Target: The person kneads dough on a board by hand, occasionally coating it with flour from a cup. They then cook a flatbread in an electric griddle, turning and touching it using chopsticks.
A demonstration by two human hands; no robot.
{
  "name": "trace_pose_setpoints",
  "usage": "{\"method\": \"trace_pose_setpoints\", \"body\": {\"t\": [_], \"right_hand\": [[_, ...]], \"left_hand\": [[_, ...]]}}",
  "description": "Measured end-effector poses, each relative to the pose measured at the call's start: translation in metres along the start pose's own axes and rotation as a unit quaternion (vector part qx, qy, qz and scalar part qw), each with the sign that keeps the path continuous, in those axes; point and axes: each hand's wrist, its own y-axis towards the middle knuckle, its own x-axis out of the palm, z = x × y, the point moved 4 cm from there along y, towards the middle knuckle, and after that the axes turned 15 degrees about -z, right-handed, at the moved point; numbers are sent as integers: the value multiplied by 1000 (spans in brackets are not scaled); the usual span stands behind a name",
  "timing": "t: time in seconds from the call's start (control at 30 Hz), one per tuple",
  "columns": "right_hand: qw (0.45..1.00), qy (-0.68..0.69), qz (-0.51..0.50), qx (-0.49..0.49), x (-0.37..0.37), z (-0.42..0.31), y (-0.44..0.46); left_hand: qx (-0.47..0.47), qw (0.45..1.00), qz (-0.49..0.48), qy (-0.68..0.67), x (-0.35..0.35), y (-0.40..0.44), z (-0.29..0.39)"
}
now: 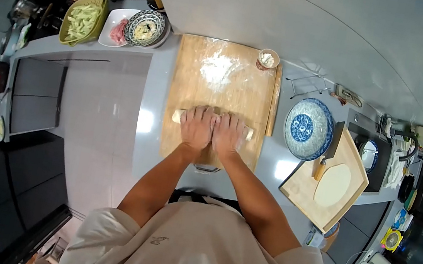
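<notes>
A pale roll of dough [248, 133] lies crosswise on the floured wooden board [192, 80], both ends sticking out past my hands. My left hand [197, 128] presses on its left half, fingers bent over the top. Side by side with it, my right hand [227, 134] curls over the right half. The hands almost touch at the thumbs, and the middle of the dough is hidden under them. White flour [219, 71] is spread over the board's far part.
A rolling pin [274, 103] lies along the board's right edge, near a cup of flour [268, 60]. Farther right are a blue-patterned bowl [308, 129], a cleaver [335, 141] and a wooden tray [300, 190] with flat dough [333, 185]. Food bowls [147, 28] stand at back left.
</notes>
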Motion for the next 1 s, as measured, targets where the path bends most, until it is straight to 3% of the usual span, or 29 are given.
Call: {"method": "trace_pose_setpoints", "body": {"t": [0.07,0.33,0.4,0.53,0.63,0.7,0.73,0.8,0.9,1.0], "right_hand": [[998,-19,-60,11,-5,2,26],[997,-70,-21,14,-10,14,125],[999,-49,-7,16,-11,16,150],[1000,1,-29,-4,-6,20,148],[994,82,-69,-37,-29,16,119],[976,177,-118,-49,-46,10,87],[962,259,-47,-75,-48,10,73],[973,226,-37,-19,-35,12,52],[996,91,26,7,-17,10,17],[998,4,60,-8,-5,2,-7]], "left_hand": [[-7,1000,-16,7,-1,24,-3],[-18,999,-30,31,8,126,-27],[-16,999,2,39,2,149,-28],[40,999,-27,19,7,157,-32],[-91,962,-240,-90,-6,121,-29],[-164,936,-263,-165,-12,97,-37],[-195,925,-266,-189,-12,89,-40],[-221,912,-272,-213,-20,66,-28],[-108,986,-129,-7,-22,20,5],[-38,999,13,-2,-8,-8,4]]}}
